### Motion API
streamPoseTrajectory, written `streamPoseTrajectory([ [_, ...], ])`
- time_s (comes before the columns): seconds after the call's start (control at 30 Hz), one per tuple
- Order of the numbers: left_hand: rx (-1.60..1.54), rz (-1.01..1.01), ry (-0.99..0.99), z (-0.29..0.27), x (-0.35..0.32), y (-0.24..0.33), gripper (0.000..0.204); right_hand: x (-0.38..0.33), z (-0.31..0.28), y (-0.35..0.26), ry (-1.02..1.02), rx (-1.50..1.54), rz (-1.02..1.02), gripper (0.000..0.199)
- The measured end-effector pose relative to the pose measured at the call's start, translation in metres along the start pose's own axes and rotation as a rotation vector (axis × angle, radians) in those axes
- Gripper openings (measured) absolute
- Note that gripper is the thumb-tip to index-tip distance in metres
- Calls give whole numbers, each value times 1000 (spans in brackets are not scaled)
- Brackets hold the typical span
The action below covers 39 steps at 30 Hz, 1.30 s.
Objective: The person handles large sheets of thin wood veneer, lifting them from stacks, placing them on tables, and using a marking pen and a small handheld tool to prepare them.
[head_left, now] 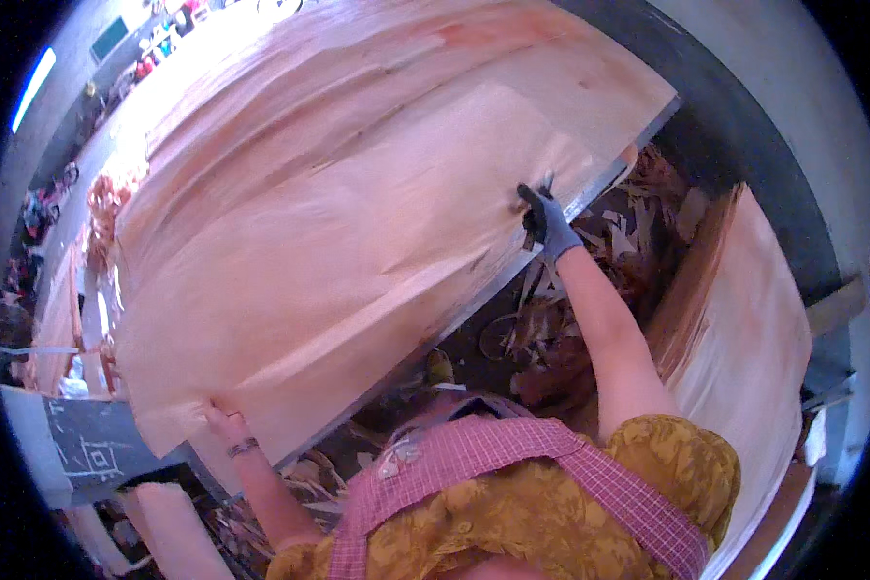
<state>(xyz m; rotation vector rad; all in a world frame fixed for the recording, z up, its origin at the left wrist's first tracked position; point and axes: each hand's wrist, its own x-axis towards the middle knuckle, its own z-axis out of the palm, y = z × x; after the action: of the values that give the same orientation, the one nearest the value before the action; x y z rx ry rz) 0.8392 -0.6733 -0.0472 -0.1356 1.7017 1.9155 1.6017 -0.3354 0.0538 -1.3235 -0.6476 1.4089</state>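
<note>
A wide, thin sheet of pale wood veneer (pixel 358 213) lies across a long table in front of me. My left hand (pixel 220 418), bare with a bracelet at the wrist, grips the sheet's near left edge. My right hand (pixel 544 220) wears a dark grey glove and pinches the sheet's near right edge, arm stretched out. The sheet is wrinkled and slightly lifted along my side. My yellow patterned top and pink checked apron (pixel 512 483) fill the lower middle.
The table's metal edge (pixel 474 304) runs diagonally below the sheet. Scraps of veneer (pixel 570 319) litter the floor under it. Another stack of veneer sheets (pixel 744 338) stands to my right. More veneer pieces (pixel 63 319) lie at the far left.
</note>
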Motion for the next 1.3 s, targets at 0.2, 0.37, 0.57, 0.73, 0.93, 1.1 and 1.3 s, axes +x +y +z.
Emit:
streamPoseTrajectory([
  [0.2,123,-173,206,64,-82,-99,32,54,-80,65,170,-202,137,50],
  [0.37,107,-113,275,17,-94,-113,36,55,-84,44,230,-126,62,72],
  [0.57,-198,-41,296,39,-161,-163,34,93,-136,2,105,-249,169,40],
  [0.73,-72,-172,192,166,-277,-222,30,134,-187,-11,-112,-673,219,20],
  [0.93,155,-183,299,181,-313,-254,17,183,-228,32,-280,-832,87,22],
  [1.1,139,-157,403,225,-331,-256,26,168,-220,14,-277,-798,62,29],
  [1.3,224,-94,490,248,-316,-265,34,145,-187,-17,-273,-645,182,30],
])
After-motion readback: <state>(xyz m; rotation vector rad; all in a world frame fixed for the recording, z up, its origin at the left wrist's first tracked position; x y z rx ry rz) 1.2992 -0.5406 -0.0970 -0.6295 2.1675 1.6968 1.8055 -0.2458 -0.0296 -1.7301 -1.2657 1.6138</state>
